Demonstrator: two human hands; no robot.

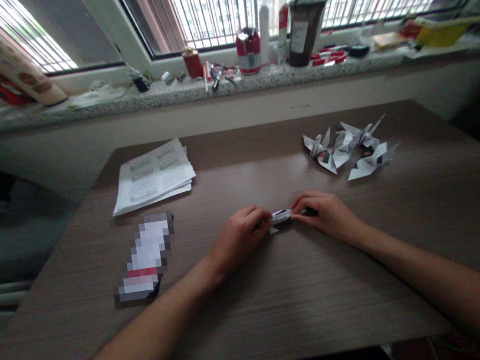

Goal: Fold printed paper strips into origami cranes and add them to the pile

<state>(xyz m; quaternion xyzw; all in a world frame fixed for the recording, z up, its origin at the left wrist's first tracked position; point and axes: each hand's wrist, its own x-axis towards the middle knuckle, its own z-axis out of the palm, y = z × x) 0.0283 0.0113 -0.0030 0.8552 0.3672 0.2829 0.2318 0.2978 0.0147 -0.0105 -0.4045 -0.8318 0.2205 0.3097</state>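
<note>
A small piece of folded printed paper is held between my two hands, just above the middle of the table. My left hand pinches its left end with thumb and fingers. At the other end, my right hand grips the paper the same way. The fingertips cover both ends, so the exact fold is hard to make out. Beyond my right hand lies a cluster of several folded paper cranes with pointed wings, made of similar printed paper.
On the brown table, a stack of printed sheets lies at back left, with a blurred-out phone nearer me. Behind, the stone windowsill bears a red can, a dark drink cup, a clear bottle and small clutter.
</note>
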